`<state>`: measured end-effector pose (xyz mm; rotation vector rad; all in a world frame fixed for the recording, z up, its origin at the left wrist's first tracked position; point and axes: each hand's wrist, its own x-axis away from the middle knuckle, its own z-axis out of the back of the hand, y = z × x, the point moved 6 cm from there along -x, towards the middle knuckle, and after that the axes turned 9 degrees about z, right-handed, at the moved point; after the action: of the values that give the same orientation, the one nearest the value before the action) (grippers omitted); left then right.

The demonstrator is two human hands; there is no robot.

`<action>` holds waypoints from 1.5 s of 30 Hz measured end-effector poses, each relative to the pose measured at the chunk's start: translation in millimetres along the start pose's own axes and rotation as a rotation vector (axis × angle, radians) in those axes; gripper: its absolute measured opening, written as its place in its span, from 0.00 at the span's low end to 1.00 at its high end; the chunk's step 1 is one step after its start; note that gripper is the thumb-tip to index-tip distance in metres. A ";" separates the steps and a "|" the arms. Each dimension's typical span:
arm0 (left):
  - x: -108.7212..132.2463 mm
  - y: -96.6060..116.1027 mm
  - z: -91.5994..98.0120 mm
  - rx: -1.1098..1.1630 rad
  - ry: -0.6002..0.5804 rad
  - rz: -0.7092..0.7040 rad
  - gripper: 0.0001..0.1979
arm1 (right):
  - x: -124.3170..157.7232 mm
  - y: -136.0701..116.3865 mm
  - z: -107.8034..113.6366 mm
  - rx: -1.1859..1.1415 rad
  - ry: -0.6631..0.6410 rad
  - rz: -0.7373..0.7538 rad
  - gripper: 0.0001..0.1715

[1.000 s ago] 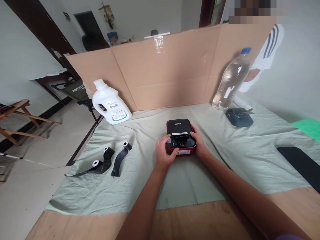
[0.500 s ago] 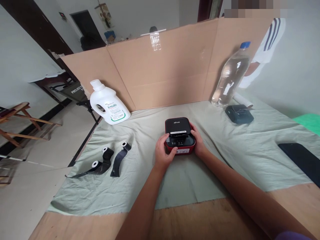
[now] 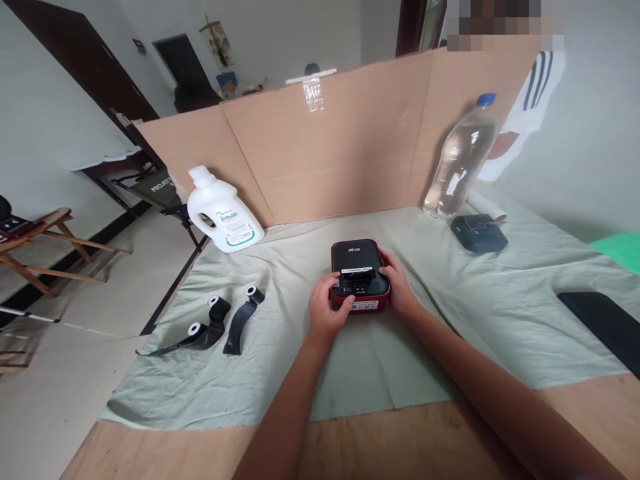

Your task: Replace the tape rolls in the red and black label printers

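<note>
Both of my hands are around a small boxy label printer (image 3: 354, 255) with a black top and red sides, lying on the green cloth (image 3: 360, 367). My left hand (image 3: 327, 303) grips its front left corner, the thumb on the front edge and the fingers along the left side. Against the right side, my right hand (image 3: 397, 283) is curled, its fingertips reaching the top edge. A dark slot with a white label strip (image 3: 357, 271) crosses the printer's top. Left of my hands lie black ribbon rolls with white cores (image 3: 215, 310) and another dark ribbon roll (image 3: 246, 317), partly unwound.
A white jug (image 3: 225, 210) leans at the back left by a cardboard panel (image 3: 340, 153). At the back right are a clear bottle with a blue cap (image 3: 460, 163) and a dark device (image 3: 479, 233). A black phone (image 3: 603, 323) lies right. A person's sleeve (image 3: 537, 87) shows behind.
The whole view has shifted slightly, with the background now lower in the picture. Both hands keep their places on the printer.
</note>
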<state>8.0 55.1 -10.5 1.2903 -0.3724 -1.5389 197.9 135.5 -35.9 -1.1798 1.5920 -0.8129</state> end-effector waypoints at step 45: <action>-106.8 -179.6 253.6 0.431 -0.085 0.740 0.34 | -44.2 102.1 -333.9 0.253 -0.708 0.378 0.44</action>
<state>-312.6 125.5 3.3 1.2044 -1.1424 -0.9007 -147.1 199.6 -7.9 -0.8145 1.0333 -0.2809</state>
